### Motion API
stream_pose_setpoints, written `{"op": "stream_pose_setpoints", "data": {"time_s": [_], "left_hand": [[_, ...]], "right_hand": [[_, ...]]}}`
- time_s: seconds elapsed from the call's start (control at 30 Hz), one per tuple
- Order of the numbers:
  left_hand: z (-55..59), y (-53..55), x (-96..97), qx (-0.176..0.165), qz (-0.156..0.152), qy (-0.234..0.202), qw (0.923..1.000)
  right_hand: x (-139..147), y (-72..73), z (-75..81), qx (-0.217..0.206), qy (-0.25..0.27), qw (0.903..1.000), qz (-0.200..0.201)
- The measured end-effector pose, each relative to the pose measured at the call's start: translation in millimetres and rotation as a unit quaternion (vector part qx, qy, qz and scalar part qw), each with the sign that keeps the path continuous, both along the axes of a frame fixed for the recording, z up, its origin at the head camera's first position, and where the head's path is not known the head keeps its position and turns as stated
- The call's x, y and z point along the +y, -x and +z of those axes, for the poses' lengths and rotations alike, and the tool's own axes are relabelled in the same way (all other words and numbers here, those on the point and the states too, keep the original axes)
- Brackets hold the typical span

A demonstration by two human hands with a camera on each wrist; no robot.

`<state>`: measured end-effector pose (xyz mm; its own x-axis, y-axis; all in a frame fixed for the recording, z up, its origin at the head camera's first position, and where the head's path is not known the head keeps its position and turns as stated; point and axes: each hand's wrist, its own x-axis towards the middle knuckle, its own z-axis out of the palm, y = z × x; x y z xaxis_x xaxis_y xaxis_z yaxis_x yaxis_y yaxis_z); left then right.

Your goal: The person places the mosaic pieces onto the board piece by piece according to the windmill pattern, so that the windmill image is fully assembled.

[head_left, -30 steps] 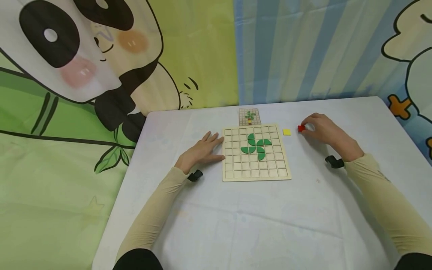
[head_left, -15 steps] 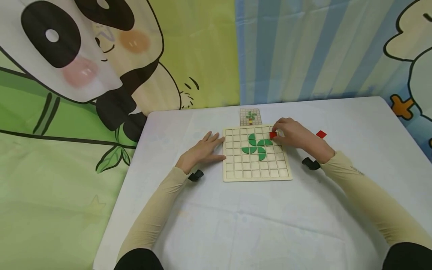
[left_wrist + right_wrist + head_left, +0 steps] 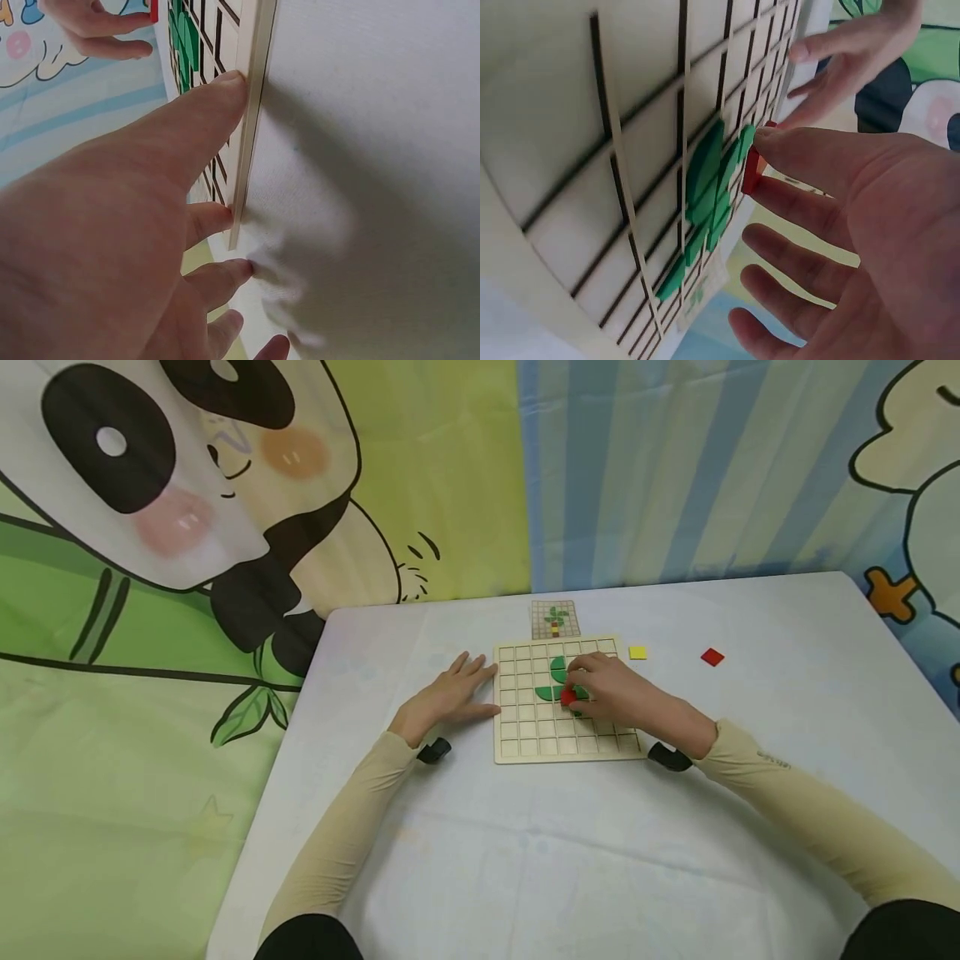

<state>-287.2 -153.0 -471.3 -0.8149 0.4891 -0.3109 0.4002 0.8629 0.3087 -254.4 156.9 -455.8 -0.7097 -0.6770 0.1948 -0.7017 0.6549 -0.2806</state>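
My right hand (image 3: pixel 615 692) pinches a red square tile (image 3: pixel 567 697) between thumb and index finger, close over the middle of a wooden grid board (image 3: pixel 525 735). In the right wrist view the red tile (image 3: pixel 753 172) is held on edge, its other fingers spread apart. Green quarter-round pieces (image 3: pixel 550 693) lie in the board's cells, partly hidden by that hand. My left hand (image 3: pixel 447 693) rests at the board's left side with fingers spread. In the left wrist view its thumb touches the board's edge (image 3: pixel 259 45).
Behind the board lies a small pattern card (image 3: pixel 555 610) printed with a green, red and yellow design on a grid. A yellow square tile (image 3: pixel 637 652) and a second red tile (image 3: pixel 712 657) lie on the white table (image 3: pixel 570 860) to the right. A cartoon-printed cloth (image 3: pixel 442 485) hangs behind.
My right hand has carried the red tile leftward from the table at the right, across the board's upper right corner, to the green pieces. The left hand has stayed put.
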Motion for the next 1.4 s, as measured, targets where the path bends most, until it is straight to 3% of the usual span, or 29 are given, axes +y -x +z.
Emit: {"op": "stream_pose_setpoints", "data": {"time_s": [0.17, 0.53, 0.93, 1.07, 1.27, 1.4], "left_hand": [[0.3, -0.6, -0.8, -0.002, 0.003, -0.005, 1.0000], [0.3, -1.2, 0.0, -0.002, 0.002, -0.007, 1.0000], [0.3, -1.0, 0.7, -0.001, 0.004, -0.003, 1.0000], [1.5, -0.5, 2.5, -0.004, 0.003, -0.004, 1.0000], [2.3, -0.5, 3.3, -0.008, 0.002, -0.002, 1.0000], [1.9, -0.5, 3.0, -0.006, 0.002, -0.005, 1.0000]], "right_hand": [[-6, -8.9, -6.2, 0.000, -0.007, 0.9999, -0.008], [-9, -14.6, -10.7, -0.009, -0.007, 0.9997, -0.023], [2, -8.2, -12.4, -0.011, 0.030, 0.9990, -0.031], [28, 3.2, -7.5, -0.043, 0.036, 0.9950, -0.083], [72, 28.5, -7.2, -0.073, 0.002, 0.9808, -0.181], [87, 42.8, -11.9, -0.081, -0.020, 0.9741, -0.210]]}}
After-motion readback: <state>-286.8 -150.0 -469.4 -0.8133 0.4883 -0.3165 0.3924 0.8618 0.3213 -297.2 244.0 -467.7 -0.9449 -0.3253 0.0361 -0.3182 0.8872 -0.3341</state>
